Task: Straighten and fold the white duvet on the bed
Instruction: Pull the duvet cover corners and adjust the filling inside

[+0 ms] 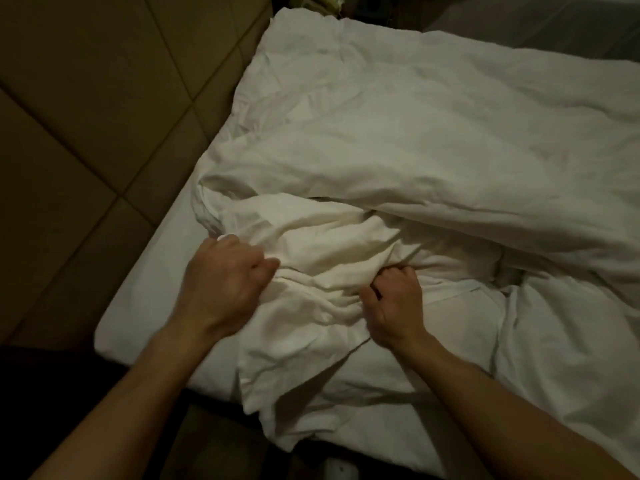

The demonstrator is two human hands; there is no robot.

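Note:
A white duvet (398, 126) lies rumpled across the bed (138, 306), bunched into thick folds near the front edge, with one flap hanging over that edge. My left hand (221, 282) grips a fold of the bunched cloth with curled fingers. About a hand's width to the right, my right hand (394, 303) grips another gathered fold, fingers dug into the fabric. The far part of the duvet lies flatter, reaching toward the top of the bed.
Brown padded wall panels (86, 116) run along the bed's left side. A strip of bare white sheet shows at the near left corner. Dark floor (214, 441) lies below the front edge. Dim items sit beyond the bed's far end.

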